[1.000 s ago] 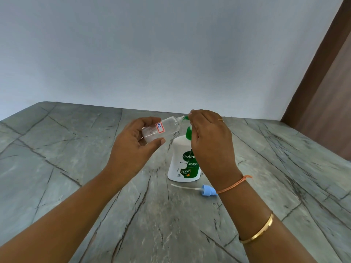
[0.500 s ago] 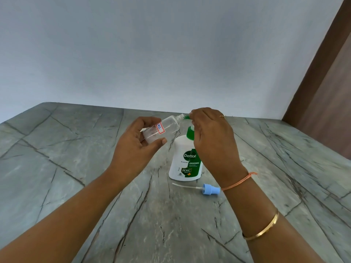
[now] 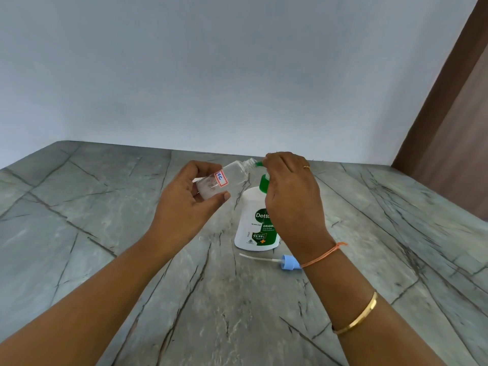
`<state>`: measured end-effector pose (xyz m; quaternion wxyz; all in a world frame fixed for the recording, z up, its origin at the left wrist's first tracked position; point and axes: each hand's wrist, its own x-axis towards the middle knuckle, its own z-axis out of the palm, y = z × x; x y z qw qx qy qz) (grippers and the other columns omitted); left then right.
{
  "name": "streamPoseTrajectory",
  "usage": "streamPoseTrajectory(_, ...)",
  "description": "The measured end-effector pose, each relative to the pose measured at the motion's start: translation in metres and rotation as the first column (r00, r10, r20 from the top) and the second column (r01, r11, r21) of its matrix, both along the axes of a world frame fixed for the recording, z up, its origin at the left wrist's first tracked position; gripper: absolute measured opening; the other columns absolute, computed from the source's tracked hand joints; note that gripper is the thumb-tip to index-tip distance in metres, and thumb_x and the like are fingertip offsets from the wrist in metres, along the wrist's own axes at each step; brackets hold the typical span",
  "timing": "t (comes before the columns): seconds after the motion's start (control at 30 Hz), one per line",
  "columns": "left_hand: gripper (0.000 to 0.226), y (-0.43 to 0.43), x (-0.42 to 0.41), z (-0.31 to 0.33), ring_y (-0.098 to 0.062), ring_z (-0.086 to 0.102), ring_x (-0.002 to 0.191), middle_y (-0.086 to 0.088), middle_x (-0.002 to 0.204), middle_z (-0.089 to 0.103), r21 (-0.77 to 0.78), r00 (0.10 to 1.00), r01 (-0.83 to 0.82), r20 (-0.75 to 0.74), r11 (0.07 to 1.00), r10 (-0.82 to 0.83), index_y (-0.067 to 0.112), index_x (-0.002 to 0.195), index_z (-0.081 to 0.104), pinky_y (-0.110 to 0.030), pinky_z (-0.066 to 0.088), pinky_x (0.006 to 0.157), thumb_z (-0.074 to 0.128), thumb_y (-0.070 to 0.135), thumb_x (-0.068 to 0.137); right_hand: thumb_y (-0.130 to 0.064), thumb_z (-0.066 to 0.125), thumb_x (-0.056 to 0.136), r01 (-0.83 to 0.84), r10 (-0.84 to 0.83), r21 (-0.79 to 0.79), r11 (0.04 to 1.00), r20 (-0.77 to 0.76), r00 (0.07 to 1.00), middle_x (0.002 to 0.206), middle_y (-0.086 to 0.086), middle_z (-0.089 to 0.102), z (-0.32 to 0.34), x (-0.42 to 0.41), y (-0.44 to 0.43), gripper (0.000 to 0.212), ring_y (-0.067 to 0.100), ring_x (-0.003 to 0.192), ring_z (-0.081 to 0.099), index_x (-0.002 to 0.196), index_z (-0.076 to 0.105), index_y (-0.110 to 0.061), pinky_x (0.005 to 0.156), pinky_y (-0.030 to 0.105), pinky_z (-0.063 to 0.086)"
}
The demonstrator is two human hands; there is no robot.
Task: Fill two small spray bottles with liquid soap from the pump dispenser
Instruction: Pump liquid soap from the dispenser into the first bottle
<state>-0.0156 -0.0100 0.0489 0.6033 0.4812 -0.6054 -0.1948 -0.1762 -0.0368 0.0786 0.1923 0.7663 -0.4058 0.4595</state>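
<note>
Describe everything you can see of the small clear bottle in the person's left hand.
The small clear bottle looks like transparent plastic: cylindrical, threaded neck, no cap. A red-edged white sticker bears blue writing. It is tilted almost sideways in the air, mouth at the green spout of the pump dispenser. The left hand grips its base end between fingers and thumb. It looks nearly empty.

Pump dispenser (image 3: 249,207) reads "Dett", "ORIGI" — and "99.99%".

A pump dispenser (image 3: 256,223) stands on the desk (image 3: 105,233); a spray cap (image 3: 289,262) lies just before it, a tilted spray bottle (image 3: 227,178) above-left.
</note>
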Motion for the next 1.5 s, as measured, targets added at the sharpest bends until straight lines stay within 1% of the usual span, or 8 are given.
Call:
streamPoseTrajectory(0.3,0.037,-0.001,0.002,-0.003,-0.006,0.066,0.085,0.015,0.100,0.063,0.011,1.000,0.013,0.001,1.000,-0.013,0.037,0.096,0.056,-0.020,0.055,0.066,0.076,0.020,0.071,0.018,0.055,0.062,0.010,-0.009,-0.035,0.999,0.008,1.000,0.082,0.017,0.062,-0.003,-0.001,-0.003,0.029,0.034,0.076,0.057,0.087,0.063,0.004,0.063,0.031,0.045)
streamPoseTrajectory(0.43,0.037,0.000,0.001,-0.002,0.001,0.063,0.084,0.022,0.097,0.060,0.015,0.999,0.002,0.051,1.000,-0.003,0.041,0.095,0.054,-0.013,0.052,0.060,0.076,0.022,0.071,0.016,0.055,0.058,0.029,-0.028,-0.078,0.997,0.017,0.999,0.082,0.019,0.062,-0.011,0.003,-0.001,0.033,0.036,0.075,0.057,0.089,0.063,0.006,0.066,0.033,0.048)
streamPoseTrajectory(0.6,0.036,0.000,0.001,-0.002,0.002,0.062,0.085,0.021,0.095,0.061,0.007,0.999,0.017,0.038,1.000,-0.017,0.038,0.095,0.055,-0.014,0.052,0.067,0.076,0.019,0.072,0.015,0.055,0.062,0.018,-0.019,-0.016,1.000,-0.009,1.000,0.083,0.019,0.063,-0.001,-0.001,0.001,0.029,0.036,0.077,0.058,0.087,0.063,0.004,0.064,0.033,0.047)
streamPoseTrajectory(0.73,0.035,0.000,0.002,-0.003,-0.004,0.060,0.093,0.019,0.096,0.061,-0.006,0.999,-0.002,0.050,1.000,0.002,0.038,0.096,0.056,-0.023,0.052,0.079,0.075,0.022,0.072,0.017,0.057,0.066,-0.007,0.008,0.030,1.000,-0.030,1.000,0.085,0.019,0.064,0.007,-0.005,0.000,0.026,0.036,0.080,0.058,0.088,0.064,0.004,0.065,0.031,0.043)
streamPoseTrajectory(0.97,0.036,0.000,-0.002,-0.003,-0.013,0.063,0.091,0.016,0.098,0.063,0.019,0.999,-0.004,0.047,1.000,0.003,0.037,0.098,0.057,-0.036,0.056,0.076,0.076,0.023,0.071,0.017,0.058,0.063,0.033,-0.030,-0.082,0.996,0.030,0.999,0.085,0.019,0.064,-0.011,0.001,0.000,0.031,0.036,0.078,0.059,0.091,0.064,0.006,0.069,0.035,0.048)
streamPoseTrajectory(1.13,0.038,0.001,-0.003,-0.003,-0.014,0.063,0.093,0.012,0.101,0.063,0.024,0.997,-0.028,0.079,0.999,0.026,0.030,0.105,0.058,-0.032,0.057,0.073,0.075,0.024,0.071,0.015,0.056,0.064,0.041,-0.038,-0.067,0.997,0.037,0.999,0.087,0.020,0.064,-0.013,0.002,0.001,0.030,0.036,0.079,0.059,0.092,0.064,0.006,0.073,0.036,0.048)
streamPoseTrajectory(1.3,0.036,0.003,-0.003,-0.001,-0.004,0.061,0.091,0.020,0.096,0.062,-0.005,0.996,-0.030,0.089,1.000,0.030,0.041,0.098,0.056,-0.018,0.054,0.069,0.075,0.025,0.071,0.010,0.055,0.068,-0.009,0.011,-0.053,0.999,0.032,0.999,0.081,0.019,0.064,0.001,-0.002,0.003,0.021,0.036,0.075,0.059,0.086,0.063,0.004,0.068,0.033,0.045)
streamPoseTrajectory(1.5,0.037,0.002,-0.003,-0.002,0.001,0.060,0.090,0.021,0.096,0.062,-0.022,0.996,-0.027,0.082,0.999,0.028,0.043,0.096,0.055,-0.012,0.052,0.067,0.076,0.025,0.071,0.018,0.062,0.062,0.022,-0.019,-0.076,0.997,0.028,0.999,0.080,0.019,0.063,-0.002,-0.001,0.000,0.026,0.036,0.074,0.058,0.085,0.064,0.004,0.065,0.035,0.048)
